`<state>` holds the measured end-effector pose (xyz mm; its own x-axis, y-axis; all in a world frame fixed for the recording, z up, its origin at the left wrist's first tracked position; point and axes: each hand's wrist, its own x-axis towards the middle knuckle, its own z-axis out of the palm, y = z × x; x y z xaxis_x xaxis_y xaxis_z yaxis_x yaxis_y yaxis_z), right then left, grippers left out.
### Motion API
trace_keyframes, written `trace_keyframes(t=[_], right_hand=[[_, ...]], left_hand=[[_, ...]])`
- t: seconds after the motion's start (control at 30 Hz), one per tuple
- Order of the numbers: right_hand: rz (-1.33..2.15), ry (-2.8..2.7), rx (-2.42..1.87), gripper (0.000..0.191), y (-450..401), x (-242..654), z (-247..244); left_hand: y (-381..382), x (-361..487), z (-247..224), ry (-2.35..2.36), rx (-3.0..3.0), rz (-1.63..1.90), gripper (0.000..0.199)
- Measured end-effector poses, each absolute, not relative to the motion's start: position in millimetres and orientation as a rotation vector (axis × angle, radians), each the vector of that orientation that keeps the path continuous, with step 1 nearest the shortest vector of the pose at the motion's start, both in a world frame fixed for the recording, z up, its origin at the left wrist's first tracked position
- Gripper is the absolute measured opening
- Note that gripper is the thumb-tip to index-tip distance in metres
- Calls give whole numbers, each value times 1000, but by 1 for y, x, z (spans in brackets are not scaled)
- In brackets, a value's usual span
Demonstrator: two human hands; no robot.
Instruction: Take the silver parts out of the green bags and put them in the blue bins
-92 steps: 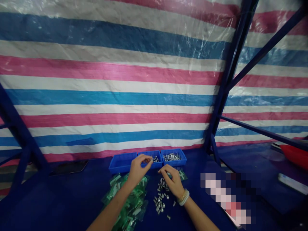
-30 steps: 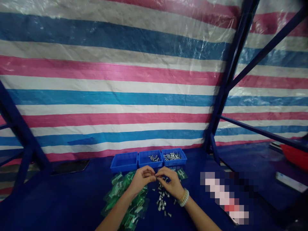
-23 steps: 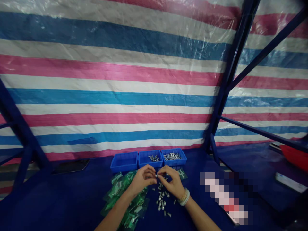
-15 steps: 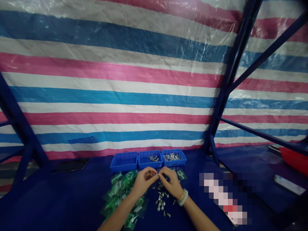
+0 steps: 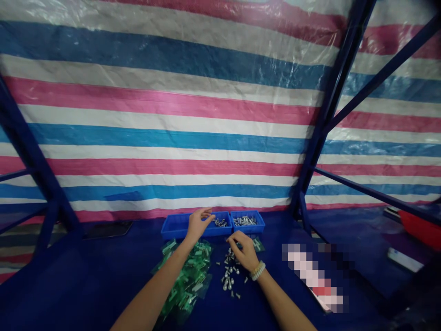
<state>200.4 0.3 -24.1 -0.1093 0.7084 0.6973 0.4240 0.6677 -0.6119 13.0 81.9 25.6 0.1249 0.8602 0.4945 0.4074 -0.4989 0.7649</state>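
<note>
My left hand [image 5: 199, 224] reaches over the middle blue bin [image 5: 223, 230], its fingers stretched and apart, near the small metal screws [image 5: 220, 223] in that bin. My right hand [image 5: 244, 250], wearing a beaded bracelet [image 5: 257, 271], hovers just above loose screws [image 5: 228, 278] on the blue table. Its thumb and fingers are pinched together; whatever they may hold is too small to make out. Left of these screws lies a heap of small green-printed plastic bags [image 5: 188, 276]. One more bag [image 5: 257, 244] lies partly behind my right hand.
A right blue bin [image 5: 247, 221] holds longer metal pieces, and a left blue bin [image 5: 175, 225] adjoins the middle one. Dark phone [image 5: 108, 229] lies at back left. At right are a blurred-out object [image 5: 312, 276] and a red container [image 5: 420, 232]. Blue metal posts [image 5: 315, 133] frame a striped sheet.
My left hand has parted from my right fingertips and moved up and forward to the middle bin, its fingers opening. My right hand stays pinched near the same place.
</note>
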Motion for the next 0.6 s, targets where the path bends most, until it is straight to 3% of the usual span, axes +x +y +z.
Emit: trace_keyframes(t=[0.17, 0.4, 0.6], right_hand=[[243, -1666, -947, 26, 5, 208, -25], [223, -1500, -998, 26, 2, 221, -12], [275, -1283, -1052, 26, -34, 231, 3]], left_hand=[[43, 4, 15, 1194, 2063, 1196, 23], [-15, 13, -10, 1214, 2590, 522, 27], [-13, 27, -13, 1233, 2627, 436, 26]])
